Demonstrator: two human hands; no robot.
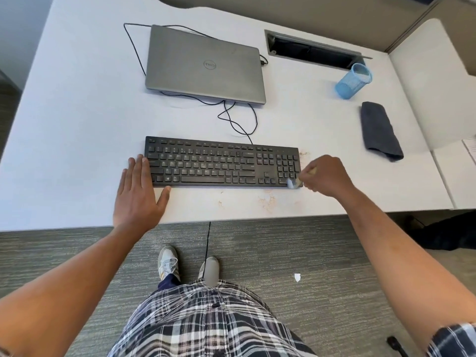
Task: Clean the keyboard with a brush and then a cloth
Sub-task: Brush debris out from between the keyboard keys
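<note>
A: Head view: where is the flat black plastic keyboard (222, 163) found?
B: Between the hands; its left end is touched by the left hand (137, 190), fingers spread flat.
A: And the right hand (328, 175)?
B: Curled round a small pale-bristled brush (292, 183), whose bristles are pressed on the keyboard's near right corner. A folded dark grey cloth (378, 131) is seen beyond that hand.

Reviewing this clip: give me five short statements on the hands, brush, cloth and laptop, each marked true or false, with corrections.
1. The right hand holds the brush at the keyboard's numeric-keypad end. True.
2. The left hand grips the cloth. False: it lies flat with straight fingers at the keyboard's left end; the dark cloth lies untouched at the right of the desk.
3. The laptop is shut. True.
4. The blue mesh cup stands on the laptop. False: it stands on the desk, right of the laptop.
5. The keyboard's cable is unplugged and coiled on the floor. False: it runs towards the laptop.
</note>
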